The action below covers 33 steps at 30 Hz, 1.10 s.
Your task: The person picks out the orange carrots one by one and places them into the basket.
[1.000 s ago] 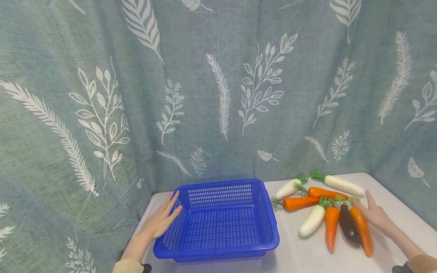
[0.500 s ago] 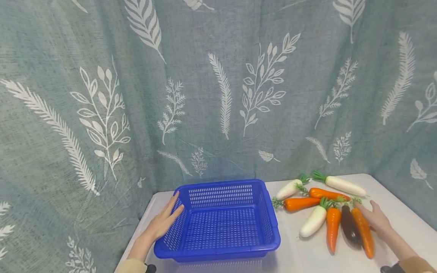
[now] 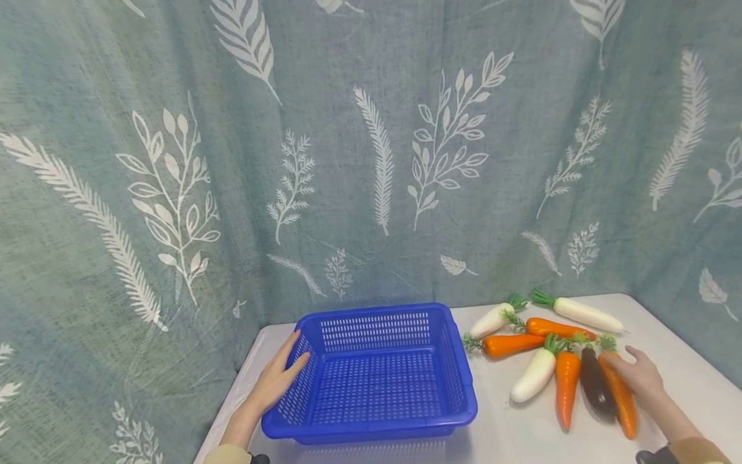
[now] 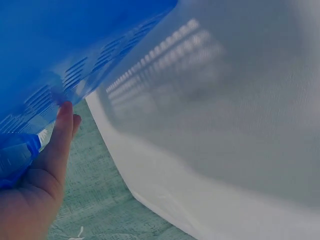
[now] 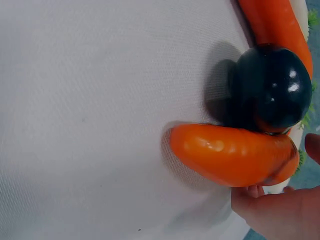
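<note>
A blue slotted plastic basket point(image 3: 371, 422) stands on the white table. My left hand point(image 3: 272, 380) lies at its left rim, thumb over the inner side. In the left wrist view, straight fingers point(image 4: 61, 130) touch the outside wall of the basket point(image 4: 75, 30). On the right, my right hand point(image 3: 640, 380) is at the upper end of the outermost carrot point(image 3: 623, 403). The right wrist view has its fingers low beside that carrot point(image 5: 230, 155), with the thumb point(image 5: 313, 146) apart from it. A dark eggplant point(image 3: 597, 386) lies against the carrot's left side.
Left of the eggplant are another carrot point(image 3: 567, 390) and a white radish point(image 3: 533, 377). Behind them lie two more carrots point(image 3: 513, 345) and two white radishes point(image 3: 588, 314), green tops attached. A leaf-patterned curtain point(image 3: 371, 161) hangs at the table's back and sides.
My right hand has drawn slightly nearer the outermost carrot, its thumb now over the upper end. My left hand's fingers are closer together at the basket rim. The vegetables lie as before.
</note>
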### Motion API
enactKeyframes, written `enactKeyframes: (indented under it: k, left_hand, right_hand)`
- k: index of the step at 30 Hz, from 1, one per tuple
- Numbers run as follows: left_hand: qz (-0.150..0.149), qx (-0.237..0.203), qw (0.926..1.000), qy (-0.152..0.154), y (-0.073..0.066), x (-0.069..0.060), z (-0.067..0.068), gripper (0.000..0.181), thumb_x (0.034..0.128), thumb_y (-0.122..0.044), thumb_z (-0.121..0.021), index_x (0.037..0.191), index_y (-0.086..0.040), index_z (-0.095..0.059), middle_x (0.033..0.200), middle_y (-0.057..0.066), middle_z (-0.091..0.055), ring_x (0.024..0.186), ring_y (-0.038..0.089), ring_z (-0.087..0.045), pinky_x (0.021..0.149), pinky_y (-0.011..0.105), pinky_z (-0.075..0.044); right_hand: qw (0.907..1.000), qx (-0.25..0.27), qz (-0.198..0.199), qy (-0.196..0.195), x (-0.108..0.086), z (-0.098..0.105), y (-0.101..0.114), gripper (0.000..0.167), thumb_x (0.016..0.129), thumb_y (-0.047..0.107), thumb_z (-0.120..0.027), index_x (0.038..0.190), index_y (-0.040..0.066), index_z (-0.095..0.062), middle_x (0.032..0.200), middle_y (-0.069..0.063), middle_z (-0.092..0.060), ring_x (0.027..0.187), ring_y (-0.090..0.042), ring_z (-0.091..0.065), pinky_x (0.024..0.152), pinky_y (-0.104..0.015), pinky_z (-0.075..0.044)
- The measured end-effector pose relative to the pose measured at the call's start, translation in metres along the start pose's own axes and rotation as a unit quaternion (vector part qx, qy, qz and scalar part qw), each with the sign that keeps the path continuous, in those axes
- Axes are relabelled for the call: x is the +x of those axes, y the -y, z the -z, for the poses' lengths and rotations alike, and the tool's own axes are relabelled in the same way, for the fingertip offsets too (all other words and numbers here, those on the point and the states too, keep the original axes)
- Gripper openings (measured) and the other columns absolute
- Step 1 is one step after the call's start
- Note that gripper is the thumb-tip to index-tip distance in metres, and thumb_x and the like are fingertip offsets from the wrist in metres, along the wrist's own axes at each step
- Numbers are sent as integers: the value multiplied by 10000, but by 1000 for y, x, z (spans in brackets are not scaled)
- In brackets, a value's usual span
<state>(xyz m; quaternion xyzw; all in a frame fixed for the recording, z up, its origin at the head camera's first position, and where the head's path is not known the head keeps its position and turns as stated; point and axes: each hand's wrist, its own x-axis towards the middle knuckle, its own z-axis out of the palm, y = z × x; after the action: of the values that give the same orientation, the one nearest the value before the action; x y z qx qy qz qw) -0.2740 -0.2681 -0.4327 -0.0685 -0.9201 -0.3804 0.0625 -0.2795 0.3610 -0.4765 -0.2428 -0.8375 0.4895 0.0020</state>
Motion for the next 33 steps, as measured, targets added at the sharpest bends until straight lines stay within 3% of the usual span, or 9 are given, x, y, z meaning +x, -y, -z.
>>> enactKeyframes:
  k: [5, 12, 33]
  left_hand:
    - [-48, 15, 9999, -148, -1, 0, 2, 635, 1022, -300, -484, 1513, 35, -260, 1551, 272, -233, 1407, 472, -224, 1121, 622, -207]
    - [-164, 137, 9997, -121, 0, 1, 3, 592, 1028, -224, -467, 1485, 96, -269, 1550, 281, -220, 1415, 464, -200, 1134, 601, -184]
    - [-206, 432, 9986, -226, -3, 3, 0, 526, 1031, -165, -445, 1452, 123, -319, 1542, 263, -255, 1390, 471, -251, 1110, 623, -222]
  right_hand:
    - [9999, -46, 98, -16, 2, -1, 1, 841, 940, 370, -520, 1461, -155, -117, 1419, -448, -168, 1298, -575, -255, 1076, -624, -275]
    - [9995, -144, 286, -78, 3, -1, 0, 771, 927, 310, -563, 1426, -166, -217, 1360, -448, -262, 1218, -573, -358, 1019, -600, -374]
    - [9999, -70, -65, -74, 3, -1, -2, 807, 942, 401, -546, 1414, -176, -237, 1351, -437, -262, 1236, -555, -338, 1028, -595, -373]
